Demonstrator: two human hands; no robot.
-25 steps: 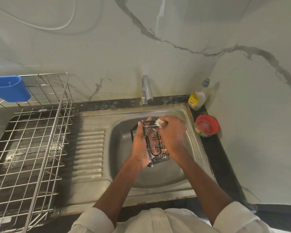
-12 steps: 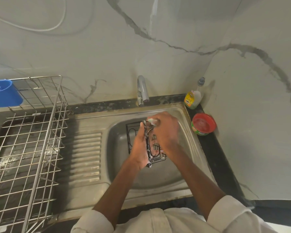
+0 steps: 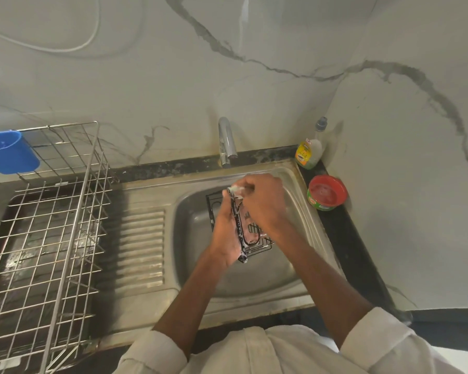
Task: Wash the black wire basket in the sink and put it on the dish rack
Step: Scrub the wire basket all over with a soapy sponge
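Note:
The black wire basket (image 3: 262, 245), streaked with white foam, is held on edge over the steel sink (image 3: 254, 282). My left hand (image 3: 224, 236) grips its left rim from the side. My right hand (image 3: 264, 203) is curled round a small pale scrubber (image 3: 237, 189), pressed onto the basket's top end. Much of the basket is hidden behind both hands. The steel wire dish rack (image 3: 49, 233) stands to the left of the sink.
The tap (image 3: 226, 141) rises behind the sink; no water shows. A dish-soap bottle (image 3: 309, 151) and a red-topped soap tub (image 3: 327, 193) sit on the black counter at the right. A blue cup (image 3: 7, 152) hangs on the rack. A ribbed drainboard (image 3: 142, 249) lies between.
My right hand has shifted slightly along the basket's top end with the scrubber. The left hand keeps its grip. The camera view has drifted a little to the right.

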